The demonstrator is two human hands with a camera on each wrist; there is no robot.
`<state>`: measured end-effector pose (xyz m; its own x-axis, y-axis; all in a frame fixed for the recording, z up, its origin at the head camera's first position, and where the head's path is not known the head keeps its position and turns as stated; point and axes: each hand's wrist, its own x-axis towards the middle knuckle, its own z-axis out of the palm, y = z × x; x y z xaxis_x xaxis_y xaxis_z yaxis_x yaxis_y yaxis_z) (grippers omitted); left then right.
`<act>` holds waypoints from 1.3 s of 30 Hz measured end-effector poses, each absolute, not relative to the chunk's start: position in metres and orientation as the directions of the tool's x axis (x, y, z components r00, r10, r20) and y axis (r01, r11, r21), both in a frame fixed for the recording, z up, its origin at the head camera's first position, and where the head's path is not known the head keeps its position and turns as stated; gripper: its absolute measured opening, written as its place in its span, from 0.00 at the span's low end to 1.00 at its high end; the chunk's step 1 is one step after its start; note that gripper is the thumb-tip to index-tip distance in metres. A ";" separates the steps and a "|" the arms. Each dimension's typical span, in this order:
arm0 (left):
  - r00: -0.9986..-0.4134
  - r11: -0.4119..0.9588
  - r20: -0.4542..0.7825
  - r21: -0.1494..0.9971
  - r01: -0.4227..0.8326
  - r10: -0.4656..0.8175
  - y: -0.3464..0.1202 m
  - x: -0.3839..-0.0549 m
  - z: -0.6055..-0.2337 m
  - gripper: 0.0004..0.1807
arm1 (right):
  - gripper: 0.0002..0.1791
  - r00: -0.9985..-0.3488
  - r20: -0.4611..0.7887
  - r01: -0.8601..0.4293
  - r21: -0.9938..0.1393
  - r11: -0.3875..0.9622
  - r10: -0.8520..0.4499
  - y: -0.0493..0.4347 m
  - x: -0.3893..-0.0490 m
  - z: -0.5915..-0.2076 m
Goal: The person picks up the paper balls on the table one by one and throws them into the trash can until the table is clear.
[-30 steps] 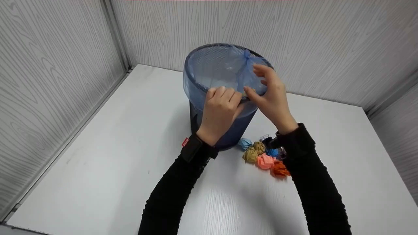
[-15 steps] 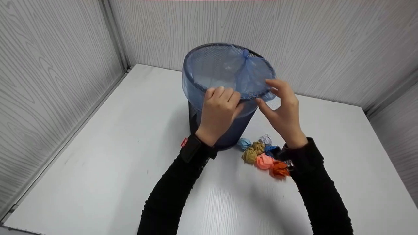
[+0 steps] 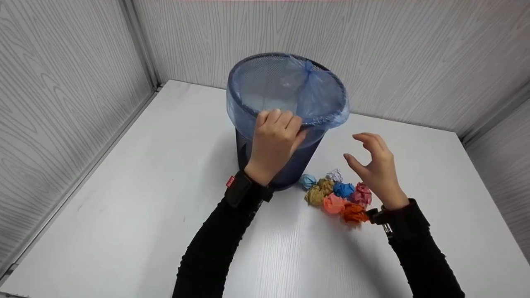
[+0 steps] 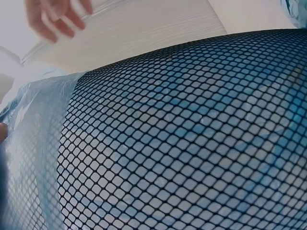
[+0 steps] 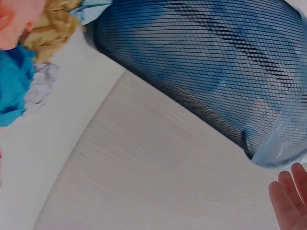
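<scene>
A black mesh bin (image 3: 285, 165) lined with a blue plastic bag (image 3: 290, 89) stands tilted toward me on the white table (image 3: 145, 198). My left hand (image 3: 275, 138) grips the near rim over the bag's folded edge. My right hand (image 3: 374, 165) hovers free to the right of the bin, fingers loosely spread, holding nothing, just above a heap of crumpled paper balls (image 3: 335, 194). The left wrist view is filled by the bin mesh (image 4: 192, 143) and bag. In the right wrist view I see the bin's side (image 5: 211, 62), some paper balls (image 5: 29, 48) and fingertips (image 5: 290, 199).
Grey panel walls (image 3: 62, 82) close the table on the left, back and right. The paper balls, in blue, tan, pink, orange and white, lie right of the bin's base.
My right hand let go of the bag's edge at the rim and dropped down to the right, above the paper balls. The left hand kept its grip on the rim.
</scene>
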<state>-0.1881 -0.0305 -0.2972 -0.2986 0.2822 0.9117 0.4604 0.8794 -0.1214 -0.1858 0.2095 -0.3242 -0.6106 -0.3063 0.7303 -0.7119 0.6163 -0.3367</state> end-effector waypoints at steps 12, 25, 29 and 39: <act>-0.286 0.855 0.919 -0.094 0.510 0.272 -0.031 -0.188 -0.299 0.13 | 0.22 -0.829 0.510 -0.466 -0.400 0.790 -0.231 0.261 -0.190 -0.369; -0.283 0.862 0.929 -0.069 0.502 0.239 -0.050 -0.182 -0.305 0.14 | 0.33 -0.946 0.101 -0.324 -0.352 0.878 -0.308 0.263 -0.196 -0.399; -0.279 0.863 0.933 -0.061 0.502 0.229 -0.052 -0.182 -0.306 0.14 | 0.35 -0.950 0.028 -0.303 -0.335 0.892 -0.312 0.262 -0.197 -0.403; -0.263 0.858 0.942 -0.048 0.511 0.209 -0.047 -0.185 -0.305 0.15 | 0.28 -0.945 -0.058 -0.288 -0.313 0.905 -0.321 0.262 -0.198 -0.409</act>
